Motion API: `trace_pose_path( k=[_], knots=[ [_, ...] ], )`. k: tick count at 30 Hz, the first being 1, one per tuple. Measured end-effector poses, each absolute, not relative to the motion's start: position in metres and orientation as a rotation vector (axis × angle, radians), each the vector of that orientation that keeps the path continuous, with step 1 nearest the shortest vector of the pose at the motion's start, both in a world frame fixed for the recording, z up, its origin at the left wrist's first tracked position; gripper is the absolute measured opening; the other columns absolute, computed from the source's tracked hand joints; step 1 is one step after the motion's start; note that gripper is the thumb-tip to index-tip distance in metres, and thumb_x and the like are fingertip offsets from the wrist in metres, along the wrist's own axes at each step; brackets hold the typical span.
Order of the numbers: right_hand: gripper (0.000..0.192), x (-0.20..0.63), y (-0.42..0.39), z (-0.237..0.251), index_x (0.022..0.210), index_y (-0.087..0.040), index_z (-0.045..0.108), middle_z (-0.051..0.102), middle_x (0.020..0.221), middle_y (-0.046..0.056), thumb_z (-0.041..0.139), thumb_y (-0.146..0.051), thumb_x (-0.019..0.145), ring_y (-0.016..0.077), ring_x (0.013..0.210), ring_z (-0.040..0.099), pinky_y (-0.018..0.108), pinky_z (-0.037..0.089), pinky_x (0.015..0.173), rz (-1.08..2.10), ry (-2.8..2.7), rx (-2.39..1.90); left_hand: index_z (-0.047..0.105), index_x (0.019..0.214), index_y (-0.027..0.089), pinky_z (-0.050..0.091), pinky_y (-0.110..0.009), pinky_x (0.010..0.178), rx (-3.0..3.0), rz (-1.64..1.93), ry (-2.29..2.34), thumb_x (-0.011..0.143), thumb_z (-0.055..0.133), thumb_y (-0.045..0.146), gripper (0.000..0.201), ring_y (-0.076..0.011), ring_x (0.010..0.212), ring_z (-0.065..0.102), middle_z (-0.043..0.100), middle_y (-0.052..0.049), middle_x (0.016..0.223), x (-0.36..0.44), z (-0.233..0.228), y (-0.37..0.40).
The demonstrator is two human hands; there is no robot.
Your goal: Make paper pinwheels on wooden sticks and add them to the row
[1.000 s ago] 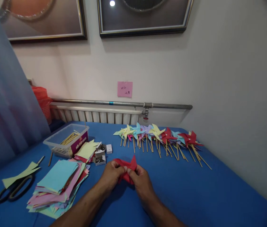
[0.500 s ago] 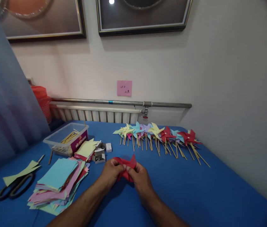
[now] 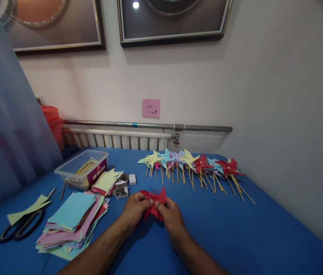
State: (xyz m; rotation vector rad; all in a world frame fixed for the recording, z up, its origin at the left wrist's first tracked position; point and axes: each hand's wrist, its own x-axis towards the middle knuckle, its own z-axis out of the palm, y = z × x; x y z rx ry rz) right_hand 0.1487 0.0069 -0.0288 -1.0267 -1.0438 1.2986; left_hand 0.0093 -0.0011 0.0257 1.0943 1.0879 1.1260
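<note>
A red paper pinwheel head (image 3: 156, 198) is held between my two hands above the blue table. My left hand (image 3: 136, 208) grips its left side, with the thumb pressed near the centre. On the right side my right hand (image 3: 170, 214) pinches it, thumb also close to the middle. No stick shows on this pinwheel. Just beyond my left hand stand small open boxes of metal pins (image 3: 120, 192) and a little white box (image 3: 132, 179). Finished pinwheels (image 3: 190, 158) in several colours lie on their sticks at the back right.
Left of my arms are a stack of coloured paper (image 3: 71, 212), yellow cut squares (image 3: 106, 180), and black-handled scissors (image 3: 21, 226) under a yellow scrap. A clear plastic box (image 3: 78, 160) holds wooden sticks. A pipe (image 3: 150, 125) runs along the wall behind the table.
The whole view has shifted slightly. My thumbs have spread a little apart on the red pinwheel head, and both hands still hold it.
</note>
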Motion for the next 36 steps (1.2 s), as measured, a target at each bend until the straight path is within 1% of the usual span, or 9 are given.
trace_pose_path(
  k=[6, 12, 18, 22, 25, 28, 30, 33, 36],
  knots=[
    [0.032, 0.148, 0.007, -0.028, 0.089, -0.02, 0.083, 0.08, 0.079, 0.004, 0.086, -0.045, 0.068, 0.0214, 0.068, 0.068, 0.031, 0.051, 0.066, 1.342, -1.008, -0.992, 0.058, 0.057, 0.018, 0.027, -0.022, 0.047, 1.069, 1.139, 1.027, 0.062, 0.081, 0.035, 0.03, -0.0075, 0.044, 0.039, 0.052, 0.004, 0.048, 0.011, 0.022, 0.0],
    [0.034, 0.149, 0.006, -0.022, 0.087, -0.02, 0.083, 0.08, 0.079, 0.003, 0.089, -0.045, 0.065, 0.0204, 0.068, 0.068, 0.03, 0.051, 0.067, 1.384, -0.976, -0.958, 0.057, 0.055, 0.018, 0.027, -0.022, 0.047, 1.035, 1.151, 1.055, 0.057, 0.081, 0.035, 0.029, -0.0076, 0.045, 0.039, 0.053, 0.004, 0.048, 0.012, 0.023, 0.0],
    [0.041, 0.153, 0.003, -0.019, 0.093, -0.018, 0.083, 0.081, 0.083, 0.005, 0.091, -0.046, 0.065, 0.02, 0.071, 0.07, 0.029, 0.052, 0.069, 1.459, -0.936, -0.92, 0.064, 0.06, 0.016, 0.028, -0.023, 0.05, 1.029, 1.148, 1.04, 0.056, 0.083, 0.039, 0.031, -0.0082, 0.047, 0.04, 0.055, 0.002, 0.052, 0.012, 0.025, -0.001],
    [0.036, 0.155, -0.001, -0.015, 0.094, -0.018, 0.083, 0.082, 0.085, 0.005, 0.091, -0.041, 0.067, 0.0196, 0.073, 0.071, 0.028, 0.052, 0.071, 1.495, -0.909, -0.907, 0.061, 0.059, 0.017, 0.029, -0.024, 0.051, 1.036, 1.143, 1.035, 0.056, 0.086, 0.045, 0.038, -0.0082, 0.048, 0.038, 0.053, 0.004, 0.052, 0.011, 0.025, -0.001],
    [0.034, 0.155, -0.003, -0.01, 0.092, -0.017, 0.082, 0.081, 0.082, 0.004, 0.091, -0.038, 0.068, 0.0185, 0.072, 0.07, 0.027, 0.051, 0.07, 1.497, -0.873, -0.917, 0.057, 0.058, 0.018, 0.029, -0.024, 0.053, 1.044, 1.145, 1.003, 0.059, 0.088, 0.056, 0.049, -0.0088, 0.05, 0.038, 0.051, 0.004, 0.052, 0.009, 0.023, -0.002],
    [0.033, 0.156, -0.006, -0.003, 0.09, -0.017, 0.08, 0.081, 0.08, 0.004, 0.092, -0.037, 0.066, 0.0186, 0.073, 0.071, 0.028, 0.053, 0.074, 1.52, -0.79, -0.889, 0.055, 0.057, 0.019, 0.03, -0.026, 0.055, 1.063, 1.147, 0.977, 0.066, 0.082, 0.068, 0.057, -0.0102, 0.05, 0.039, 0.05, 0.002, 0.052, 0.007, 0.023, -0.001],
    [0.035, 0.157, -0.006, 0.001, 0.09, -0.017, 0.079, 0.081, 0.082, 0.005, 0.093, -0.036, 0.065, 0.0198, 0.075, 0.072, 0.029, 0.054, 0.074, 1.541, -0.736, -0.871, 0.056, 0.057, 0.019, 0.031, -0.027, 0.057, 1.088, 1.144, 0.974, 0.069, 0.078, 0.072, 0.059, -0.0118, 0.051, 0.041, 0.052, 0.001, 0.052, 0.006, 0.023, -0.001],
    [0.032, 0.159, -0.005, 0.002, 0.086, -0.019, 0.077, 0.08, 0.078, 0.004, 0.093, -0.037, 0.065, 0.0205, 0.072, 0.071, 0.03, 0.054, 0.069, 1.539, -0.72, -0.867, 0.057, 0.058, 0.02, 0.033, -0.028, 0.059, 1.161, 1.134, 1.009, 0.072, 0.075, 0.07, 0.056, -0.0135, 0.055, 0.044, 0.054, 0.0, 0.054, 0.005, 0.023, 0.0],
    [0.028, 0.161, -0.003, -0.001, 0.081, -0.021, 0.074, 0.077, 0.074, 0.002, 0.091, -0.038, 0.067, 0.0201, 0.07, 0.071, 0.032, 0.055, 0.071, 1.518, -0.709, -0.856, 0.06, 0.063, 0.02, 0.03, -0.027, 0.059, 1.353, 1.101, 1.143, 0.072, 0.077, 0.057, 0.042, -0.0137, 0.057, 0.044, 0.055, 0.001, 0.057, 0.005, 0.022, -0.002]
  ],
)
